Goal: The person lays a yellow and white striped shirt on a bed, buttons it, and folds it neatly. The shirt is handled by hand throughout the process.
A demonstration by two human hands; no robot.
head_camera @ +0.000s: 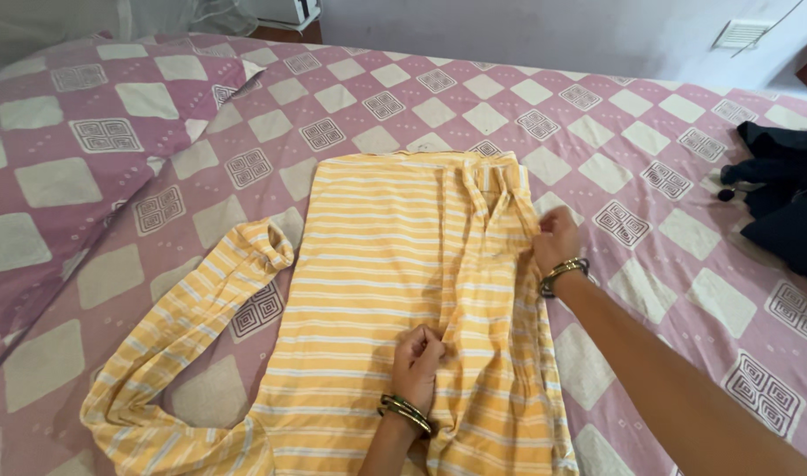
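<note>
No packages, labels, signs or screens show anywhere on or around the bed.

Shirt (395,291): soft matt striped cloth, creased. Bedsheet (650,185): matt woven cotton-type cloth. Bangles (405,412): glossy metal, approx. smooth.

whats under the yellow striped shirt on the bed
The yellow striped shirt lies flat on a pink and cream checked bedsheet, which shows all around it. Both hands, left hand and right hand, press on top. Anything else beneath the shirt is covered.
</note>
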